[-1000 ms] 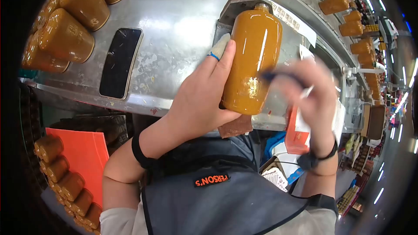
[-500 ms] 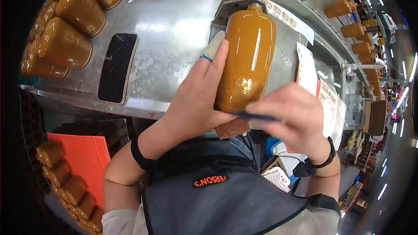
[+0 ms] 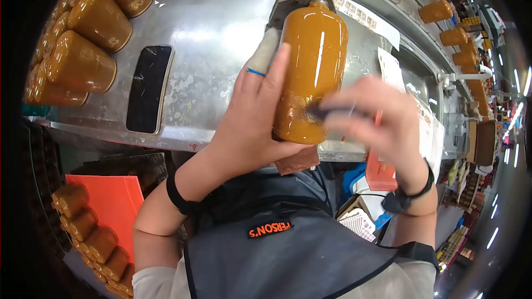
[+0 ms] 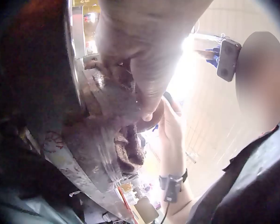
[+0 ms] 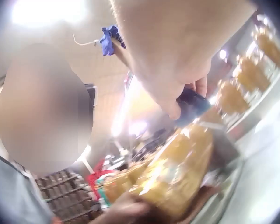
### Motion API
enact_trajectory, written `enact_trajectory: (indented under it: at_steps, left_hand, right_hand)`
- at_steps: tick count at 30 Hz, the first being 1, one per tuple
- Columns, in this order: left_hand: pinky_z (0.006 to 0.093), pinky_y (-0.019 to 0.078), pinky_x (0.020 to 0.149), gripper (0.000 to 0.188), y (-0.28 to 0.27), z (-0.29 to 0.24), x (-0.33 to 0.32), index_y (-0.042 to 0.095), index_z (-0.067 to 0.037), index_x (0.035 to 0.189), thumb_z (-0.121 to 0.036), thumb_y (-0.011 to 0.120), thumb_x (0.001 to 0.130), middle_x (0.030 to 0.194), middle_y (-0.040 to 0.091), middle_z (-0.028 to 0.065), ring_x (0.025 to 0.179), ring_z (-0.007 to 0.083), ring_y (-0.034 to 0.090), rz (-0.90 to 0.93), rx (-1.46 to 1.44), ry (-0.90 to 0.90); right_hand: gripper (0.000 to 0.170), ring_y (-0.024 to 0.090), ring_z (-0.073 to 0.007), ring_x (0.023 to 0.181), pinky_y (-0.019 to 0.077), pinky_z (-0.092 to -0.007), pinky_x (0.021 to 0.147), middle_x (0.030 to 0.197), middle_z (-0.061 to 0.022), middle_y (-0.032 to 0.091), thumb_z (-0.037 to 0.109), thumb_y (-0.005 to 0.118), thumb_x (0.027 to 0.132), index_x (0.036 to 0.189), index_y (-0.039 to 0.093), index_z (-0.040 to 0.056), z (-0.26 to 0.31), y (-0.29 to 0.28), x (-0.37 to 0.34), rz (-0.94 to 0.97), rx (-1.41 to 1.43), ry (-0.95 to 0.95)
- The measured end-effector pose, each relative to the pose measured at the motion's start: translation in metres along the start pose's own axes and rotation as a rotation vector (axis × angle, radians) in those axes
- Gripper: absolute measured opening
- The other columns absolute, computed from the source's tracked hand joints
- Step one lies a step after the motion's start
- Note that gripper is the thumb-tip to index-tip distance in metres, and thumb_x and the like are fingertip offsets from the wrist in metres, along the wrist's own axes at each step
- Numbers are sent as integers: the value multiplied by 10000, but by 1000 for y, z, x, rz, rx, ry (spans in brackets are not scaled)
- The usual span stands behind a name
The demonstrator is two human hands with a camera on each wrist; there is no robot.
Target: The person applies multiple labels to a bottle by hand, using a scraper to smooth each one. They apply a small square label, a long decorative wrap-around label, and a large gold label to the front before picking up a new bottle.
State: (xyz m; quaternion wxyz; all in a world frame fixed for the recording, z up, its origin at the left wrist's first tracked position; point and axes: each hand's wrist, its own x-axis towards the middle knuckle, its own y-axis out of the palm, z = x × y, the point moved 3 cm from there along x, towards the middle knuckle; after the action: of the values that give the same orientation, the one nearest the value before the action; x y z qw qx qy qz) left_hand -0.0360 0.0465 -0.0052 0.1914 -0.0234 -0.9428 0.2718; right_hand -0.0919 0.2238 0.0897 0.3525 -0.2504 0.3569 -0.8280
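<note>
A glossy amber-brown bottle (image 3: 317, 50) lies on its side, its neck toward the far side of the bench. My left hand (image 3: 246, 102) grips it, fingers along its left side and thumb at the base; one finger wears a pale cover (image 3: 262, 50) with a blue band. In my right hand (image 3: 385, 119) I pinch a dark blue tool (image 5: 192, 105), blurred in the head view, its end over the gold emblem near the bottle's base. The right wrist view shows the tool right at the bottle's surface. Under the base end sticks out a brown block (image 3: 298, 161).
A black phone (image 3: 149, 88) lies on the metal bench (image 3: 205, 72) to the left. Several brown bottles (image 3: 100, 19) crowd the back left; more stand on a shelf at right. Printed label sheets (image 3: 366, 19) and red paper (image 3: 380, 174) lie right of the bottle.
My right hand swept the tool from the emblem down to the bottle's base, then back up over the emblem. The left hand keeps its grip; the bottle appears slightly farther left in view.
</note>
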Motion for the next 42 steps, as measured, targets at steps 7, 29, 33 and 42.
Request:
enact_trajectory:
  at_steps: [7, 29, 33, 42]
  left_hand:
    - [432, 344, 1114, 1240, 6, -3, 5, 168, 11, 1550, -278, 926, 613, 1518, 330, 246, 1400, 409, 341, -58, 76, 140]
    - [425, 468, 961, 1280, 8, 27, -4, 154, 32, 1544, -270, 928, 571, 1287, 495, 242, 1143, 389, 536, -3, -78, 36]
    - [423, 465, 966, 1287, 8, 28, -5, 144, 30, 1547, -262, 926, 568, 1287, 495, 241, 1149, 390, 533, 14, -76, 23]
    - [400, 408, 1047, 1196, 4, 17, -3, 144, 71, 1526, -354, 885, 689, 1313, 477, 236, 1222, 354, 507, 43, -146, 47]
  right_hand:
    - [226, 647, -180, 738, 513, -272, 676, 857, -58, 688, 4, 744, 764, 985, 742, 51, -2, 9, -18, -261, -93, -370]
    - [363, 642, -217, 740, 530, -300, 627, 854, -70, 674, 42, 718, 660, 1022, 737, 16, 4, 14, -27, -225, -376, -337]
    - [363, 643, -212, 736, 530, -301, 621, 834, -70, 669, 36, 706, 658, 1018, 735, 4, 9, 17, -29, -205, -296, -345]
    - [313, 611, -188, 696, 481, -284, 601, 812, -89, 655, -44, 793, 712, 1009, 718, 22, -5, -10, -30, -432, -389, -76]
